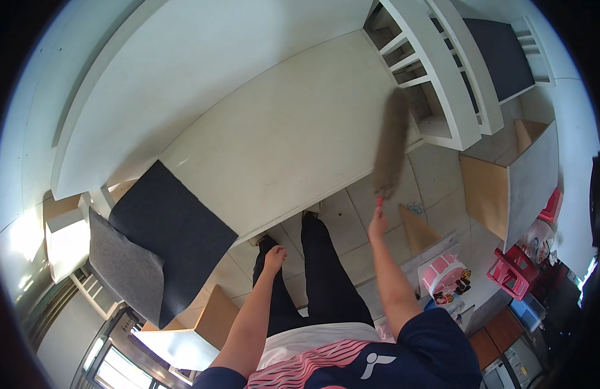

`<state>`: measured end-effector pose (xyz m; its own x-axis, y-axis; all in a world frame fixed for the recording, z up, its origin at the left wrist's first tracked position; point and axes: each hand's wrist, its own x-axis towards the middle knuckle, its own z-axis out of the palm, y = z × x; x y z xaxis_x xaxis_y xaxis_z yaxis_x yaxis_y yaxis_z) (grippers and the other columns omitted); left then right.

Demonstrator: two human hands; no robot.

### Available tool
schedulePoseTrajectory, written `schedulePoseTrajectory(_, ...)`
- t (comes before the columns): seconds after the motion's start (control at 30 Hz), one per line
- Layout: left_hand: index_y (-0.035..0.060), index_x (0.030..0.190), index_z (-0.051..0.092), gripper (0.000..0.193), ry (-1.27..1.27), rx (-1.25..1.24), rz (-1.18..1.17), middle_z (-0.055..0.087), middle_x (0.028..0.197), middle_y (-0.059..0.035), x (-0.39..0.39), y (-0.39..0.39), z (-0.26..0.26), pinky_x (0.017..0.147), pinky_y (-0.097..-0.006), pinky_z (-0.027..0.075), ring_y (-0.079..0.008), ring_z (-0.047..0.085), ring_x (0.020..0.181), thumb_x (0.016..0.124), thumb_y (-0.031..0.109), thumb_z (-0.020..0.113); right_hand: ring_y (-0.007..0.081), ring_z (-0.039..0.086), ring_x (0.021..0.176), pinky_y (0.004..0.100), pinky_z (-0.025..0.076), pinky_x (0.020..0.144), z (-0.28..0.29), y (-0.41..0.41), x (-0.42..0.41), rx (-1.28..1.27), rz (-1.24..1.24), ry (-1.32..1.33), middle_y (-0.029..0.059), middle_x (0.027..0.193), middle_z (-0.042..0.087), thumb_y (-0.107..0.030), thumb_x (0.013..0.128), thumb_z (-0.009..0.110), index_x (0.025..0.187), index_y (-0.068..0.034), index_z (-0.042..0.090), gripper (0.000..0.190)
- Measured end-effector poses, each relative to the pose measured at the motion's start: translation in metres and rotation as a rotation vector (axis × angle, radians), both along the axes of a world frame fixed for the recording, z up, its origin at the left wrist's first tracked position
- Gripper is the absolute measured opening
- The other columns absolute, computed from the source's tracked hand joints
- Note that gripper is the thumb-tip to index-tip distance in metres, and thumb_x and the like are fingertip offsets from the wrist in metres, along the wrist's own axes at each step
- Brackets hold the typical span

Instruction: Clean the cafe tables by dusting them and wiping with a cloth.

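Observation:
My right hand [377,226] is closed around the red handle [379,200] of a long, brown, fluffy duster [393,138]. The duster's head is blurred and points away from me, over the right front edge of a wide cream-coloured platform [285,121]. Its far end is close to a white slatted frame [441,82]. My left hand [275,257] hangs in front of my leg with its fingers curled in, and nothing shows in it. The dark grey felt mat [173,219] lies to its left, over the platform's corner, with one part folded back.
A tall white panel [217,53] rises behind the platform. Wood-and-grey cabinets [484,194] and a pink stool [514,272] stand right. Beside my right arm is a pink-and-white toy-like item [443,274]. Another box-like unit [183,343] is at lower left, above the tiled floor [348,214].

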<state>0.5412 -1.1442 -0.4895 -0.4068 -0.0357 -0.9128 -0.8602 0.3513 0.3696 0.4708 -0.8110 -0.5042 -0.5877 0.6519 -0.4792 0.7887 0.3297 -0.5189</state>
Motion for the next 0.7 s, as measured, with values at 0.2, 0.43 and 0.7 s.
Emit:
schedulePoseTrajectory(0.2, 0.0067, 0.101, 0.053, 0.031, 0.330, -0.146, -0.628, 0.056, 0.091, -0.0190, -0.045, -0.035, -0.020, 0.077, -0.0415, 0.041, -0.0357, 0.051, 0.091, 0.073, 0.021, 0.055, 0.0347, 0.054, 0.072, 0.0417, 0.039, 0.058, 0.003, -0.076, -0.060, -0.103, 0.479, -0.121, 0.0193, 0.073, 0.055, -0.042, 0.084, 0.041, 0.083, 0.000, 0.055, 0.045)
schedulePoseTrajectory(0.43, 0.0048, 0.099, 0.052, 0.027, 0.499, -0.485, -0.492, 0.058, 0.075, -0.0185, -0.179, -0.117, -0.027, 0.065, -0.0379, 0.045, -0.0322, 0.056, 0.072, 0.076, 0.017, 0.054, 0.0362, 0.054, 0.078, 0.0438, 0.042, 0.065, -0.041, -0.069, -0.126, -0.080, 0.437, -0.178, 0.0186, 0.080, 0.058, -0.042, 0.083, 0.041, 0.080, -0.002, 0.055, 0.042)
schedulePoseTrajectory(0.7, 0.0082, 0.099, 0.054, 0.026, 0.463, -0.167, -0.333, 0.057, 0.074, -0.0165, -0.162, -0.031, -0.015, 0.065, -0.0346, 0.044, -0.0286, 0.057, 0.073, 0.076, 0.020, 0.055, 0.0125, 0.035, 0.035, 0.0289, 0.025, 0.032, -0.060, 0.008, -0.025, -0.210, -0.436, 0.002, 0.0007, 0.047, 0.037, -0.044, 0.086, 0.038, 0.064, -0.008, 0.038, 0.043)
